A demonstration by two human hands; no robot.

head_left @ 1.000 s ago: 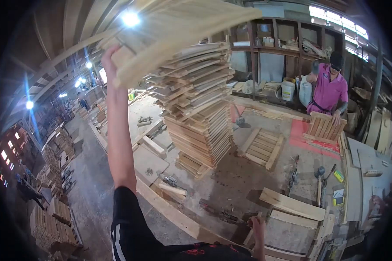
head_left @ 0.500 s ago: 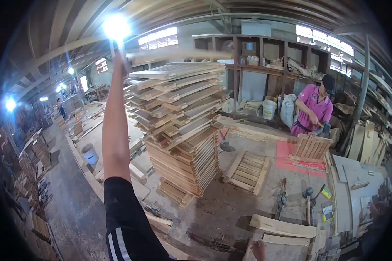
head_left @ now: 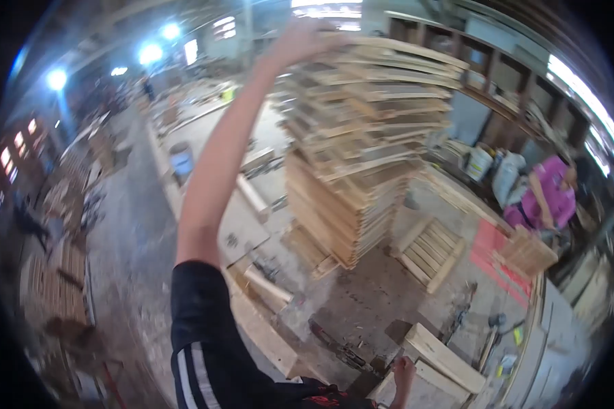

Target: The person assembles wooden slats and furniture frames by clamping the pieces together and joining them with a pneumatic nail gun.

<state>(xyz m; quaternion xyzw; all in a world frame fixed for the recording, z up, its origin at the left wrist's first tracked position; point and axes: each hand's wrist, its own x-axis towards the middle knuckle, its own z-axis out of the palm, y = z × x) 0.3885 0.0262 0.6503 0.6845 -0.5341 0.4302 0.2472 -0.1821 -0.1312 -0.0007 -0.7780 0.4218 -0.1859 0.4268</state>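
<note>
My left hand reaches up to the top of a tall stack of wooden panels. It lies against the edge of the uppermost panel, its fingers blurred by motion. The upper panels sit unevenly, while the lower ones are stacked more closely. My right hand is low in the view, fingers curled, beside a pale wooden board; whatever it may hold is too small to make out.
A slatted wooden frame lies right of the stack. A co-worker in pink bends over another slatted panel by a red sheet. A blue bucket stands left. Shelves line the back.
The view has swung left and down, so the stack appears farther right. My left hand, earlier raised with a blurred wooden piece, is now at the stack's top. My right hand shows more fully.
</note>
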